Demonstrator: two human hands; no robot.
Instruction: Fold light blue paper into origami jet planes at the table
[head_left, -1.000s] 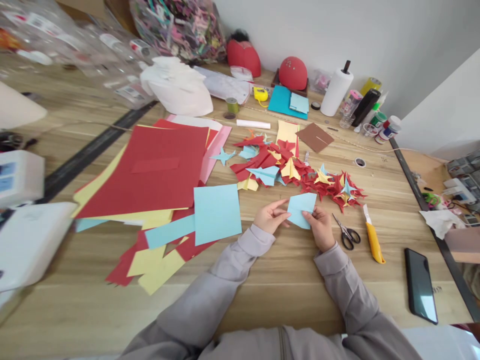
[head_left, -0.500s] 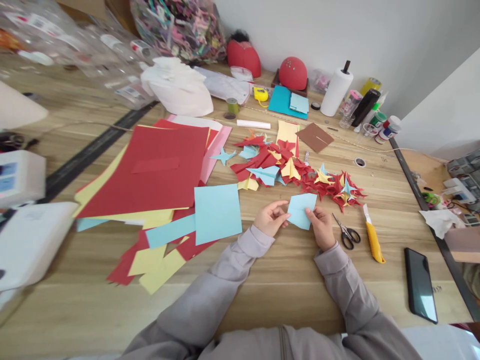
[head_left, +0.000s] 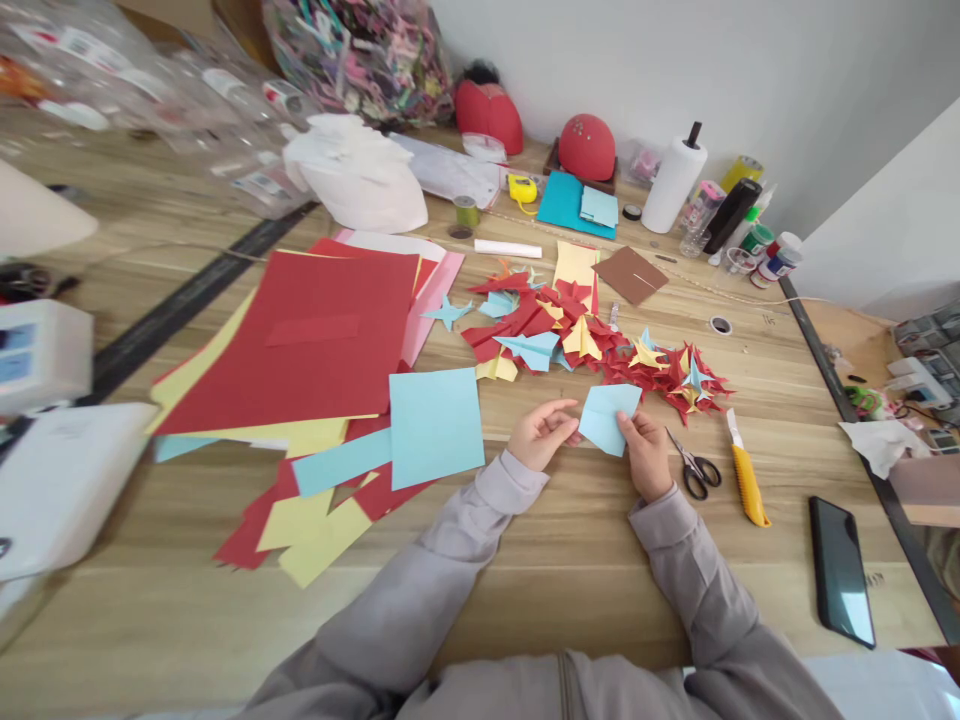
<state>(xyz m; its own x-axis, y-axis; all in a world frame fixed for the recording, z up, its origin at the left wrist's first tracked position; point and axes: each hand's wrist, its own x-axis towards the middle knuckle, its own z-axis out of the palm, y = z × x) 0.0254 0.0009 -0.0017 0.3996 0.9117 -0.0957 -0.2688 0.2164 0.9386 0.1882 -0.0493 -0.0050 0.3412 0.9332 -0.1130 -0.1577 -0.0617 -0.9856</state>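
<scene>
A small creased sheet of light blue paper (head_left: 604,418) is held up over the table. My right hand (head_left: 646,450) pinches it along its right side, thumb on top. Just off the paper's left edge is my left hand (head_left: 541,434), its index finger and thumb apart and curved towards the sheet. Behind both hands lies a heap of folded paper pieces (head_left: 525,320) in red, blue and yellow, some shaped like planes and stars. A square blue sheet (head_left: 436,428) rests to the left of my left hand.
Large red sheets (head_left: 322,350) are stacked at left, with yellow offcuts (head_left: 330,545) in front. To the right are black-handled scissors (head_left: 700,474), a yellow utility knife (head_left: 747,482) and a phone (head_left: 841,570). A brown card (head_left: 630,275) lies behind the heap.
The blue paper has shifted slightly right and turned in my right hand. My left fingers have come off its left edge.
</scene>
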